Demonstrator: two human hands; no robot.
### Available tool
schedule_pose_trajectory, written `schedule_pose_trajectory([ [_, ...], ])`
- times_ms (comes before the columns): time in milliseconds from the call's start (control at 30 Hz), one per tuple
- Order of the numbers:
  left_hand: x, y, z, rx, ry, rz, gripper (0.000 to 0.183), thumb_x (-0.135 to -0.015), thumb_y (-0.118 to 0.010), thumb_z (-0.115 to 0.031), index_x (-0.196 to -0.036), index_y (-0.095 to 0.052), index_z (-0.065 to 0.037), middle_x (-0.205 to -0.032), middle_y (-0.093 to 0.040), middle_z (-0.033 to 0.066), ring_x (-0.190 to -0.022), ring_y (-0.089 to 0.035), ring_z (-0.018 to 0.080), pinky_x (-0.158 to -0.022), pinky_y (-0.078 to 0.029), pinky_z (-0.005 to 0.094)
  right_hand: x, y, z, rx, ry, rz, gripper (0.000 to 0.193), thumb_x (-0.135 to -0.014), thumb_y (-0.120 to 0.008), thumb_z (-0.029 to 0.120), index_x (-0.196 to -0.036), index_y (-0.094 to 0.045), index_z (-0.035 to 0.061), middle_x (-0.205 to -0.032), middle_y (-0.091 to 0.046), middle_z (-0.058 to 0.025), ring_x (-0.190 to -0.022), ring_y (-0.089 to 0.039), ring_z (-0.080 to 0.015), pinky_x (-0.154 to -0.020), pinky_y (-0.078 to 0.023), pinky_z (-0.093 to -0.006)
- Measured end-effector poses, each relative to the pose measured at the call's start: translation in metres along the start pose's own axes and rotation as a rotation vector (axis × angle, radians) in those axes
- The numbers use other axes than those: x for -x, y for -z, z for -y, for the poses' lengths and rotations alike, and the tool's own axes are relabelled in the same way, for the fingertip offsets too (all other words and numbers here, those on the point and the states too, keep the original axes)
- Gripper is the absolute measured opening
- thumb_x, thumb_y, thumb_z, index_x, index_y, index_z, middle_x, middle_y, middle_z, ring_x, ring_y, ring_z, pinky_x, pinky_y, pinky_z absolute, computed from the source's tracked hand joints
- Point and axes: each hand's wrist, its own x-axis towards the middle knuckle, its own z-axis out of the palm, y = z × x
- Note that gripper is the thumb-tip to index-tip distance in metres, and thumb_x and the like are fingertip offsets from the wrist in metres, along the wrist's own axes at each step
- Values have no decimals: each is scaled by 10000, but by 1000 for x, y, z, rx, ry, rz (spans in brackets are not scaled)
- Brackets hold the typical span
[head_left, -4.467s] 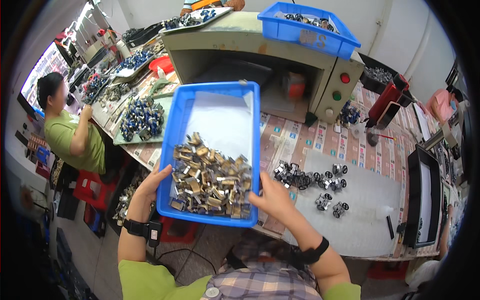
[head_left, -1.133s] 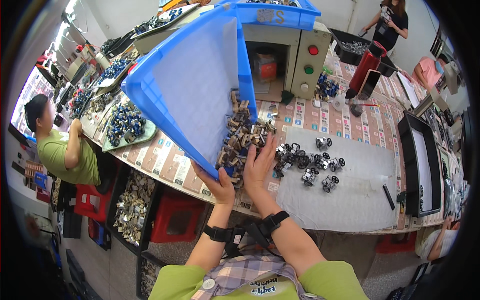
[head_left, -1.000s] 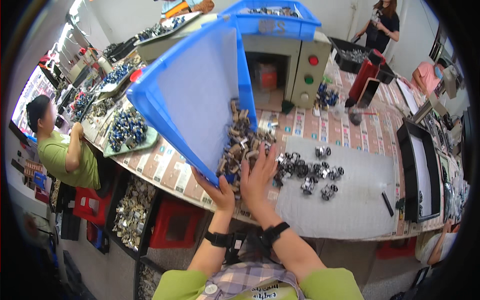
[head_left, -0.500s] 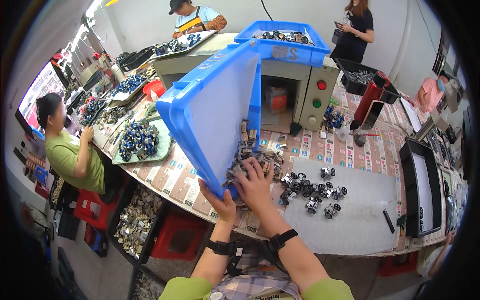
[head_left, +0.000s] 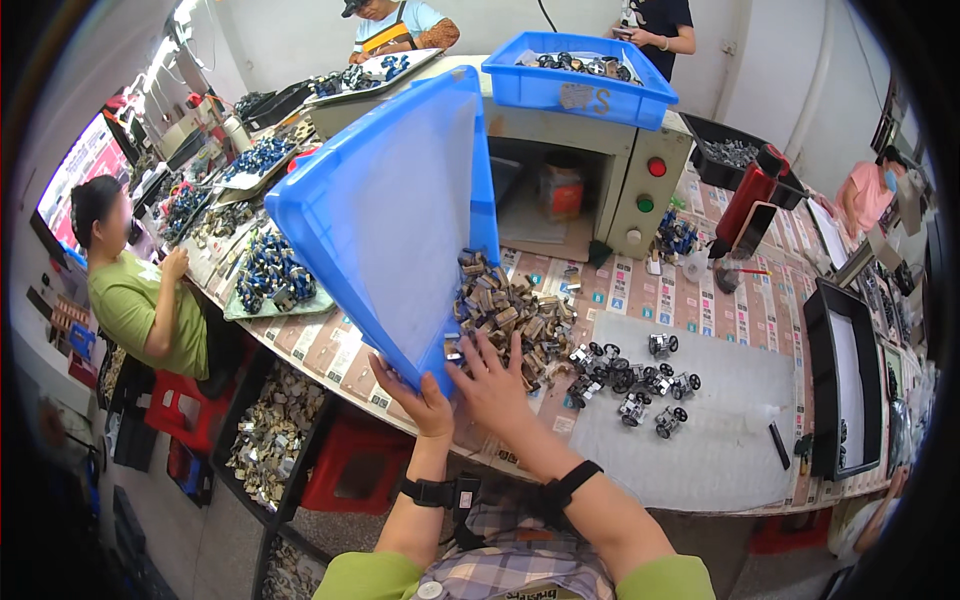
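Observation:
A large blue plastic tray (head_left: 375, 235) with a whitish lining stands tilted on its edge at the middle of the bench. My left hand (head_left: 418, 405) grips its near lower corner, fingers along the outside and thumb by the rim. Against the tray's low side lies a heap of small metal and tan block-shaped parts (head_left: 515, 312). My right hand (head_left: 492, 392) is open with fingers spread, touching the near edge of that heap beside the tray. Several small silver pieces with black wheels (head_left: 632, 385) sit to its right on a grey sheet (head_left: 700, 460).
Behind the tray stands a beige machine (head_left: 625, 215) with red and green buttons, another blue tray (head_left: 580, 95) on top. A red bottle (head_left: 750, 195), a phone (head_left: 753, 230) and a long black tray (head_left: 843, 380) are at right. Co-workers sit or stand around the bench.
The tray has tipped and shifted left, and the heap beside it has spread out and grown. My right hand has moved left and down, with its fingers spread wider.

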Motion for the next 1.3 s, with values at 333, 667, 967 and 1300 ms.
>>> schedule_pose_trajectory([
  [333, -11, 33, 9, -112, -5, -134, 697, -878, -454, -338, -1342, -81, 24, -1342, -189, 212, -1210, -273, 307, -1000, -222, 409, -33, -2, 7, -67, -44, -22, 421, -611, -697, 247, -987, -554, 122, -1236, -426, -146, -1221, -321, -305, -990, -93, -619],
  [667, 2, 49, -8, -2, 51, -66, 720, -867, -461, -364, -1342, -74, 15, -1320, -212, 217, -1201, -282, 307, -996, -228, 417, -84, -16, -4, 142, 102, 210, 463, -586, -692, 382, -915, -576, 78, -1221, -413, -210, -1262, -230, -368, -998, -102, -605],
  [967, -24, 59, -3, 32, 33, -66, 745, -854, -494, -343, -1344, -55, 8, -1285, -247, 225, -1154, -321, 298, -980, -237, 404, -77, -15, -8, 161, 38, 146, 322, -689, -629, 299, -926, -572, 89, -1108, -478, -141, -1211, -314, -324, -984, -188, -571],
  [1300, -69, 82, 0, -81, -36, -183, 703, -864, -480, -337, -1349, -85, -17, -1265, -288, 203, -1137, -342, 267, -974, -249, 375, -64, -19, -28, 342, 86, 233, 295, -725, -606, 271, -945, -573, 77, -1179, -485, -109, -1200, -349, -293, -981, -194, -561],
])
